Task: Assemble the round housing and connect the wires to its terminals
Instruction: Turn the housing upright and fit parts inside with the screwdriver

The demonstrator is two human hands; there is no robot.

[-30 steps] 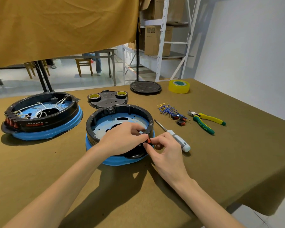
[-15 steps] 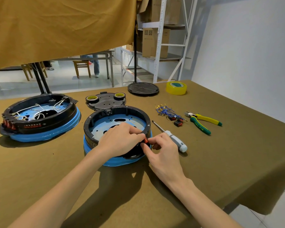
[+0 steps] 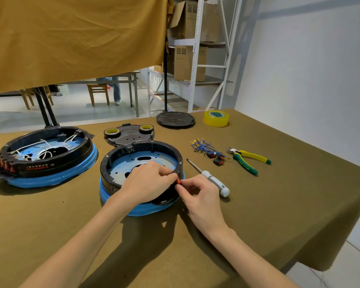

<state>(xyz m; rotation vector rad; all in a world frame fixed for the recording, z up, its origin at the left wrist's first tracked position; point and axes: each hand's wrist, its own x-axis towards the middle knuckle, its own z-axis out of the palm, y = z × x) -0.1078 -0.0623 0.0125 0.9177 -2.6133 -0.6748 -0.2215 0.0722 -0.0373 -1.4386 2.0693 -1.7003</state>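
At the near rim of the round black-and-blue plastic housing [image 3: 141, 163], steadied by the curled left hand [image 3: 148, 181], the small red rocker switch [image 3: 178, 181] pinched in the right hand's [image 3: 200, 194] grip could be jammed if pressed in crooked.

A table [image 3: 279, 215] draped in olive-brown cloth carries everything. Under the hands sits a round housing [image 3: 141, 161]; a second, wired housing [image 3: 46, 154] lies well to their left. Just right of the hands lies a screwdriver [image 3: 211, 178], beyond it blue wires [image 3: 204, 145] and pliers [image 3: 248, 160]. Farther back rest a black plate [image 3: 129, 134], a round black lid [image 3: 175, 119] and yellow tape [image 3: 216, 118].
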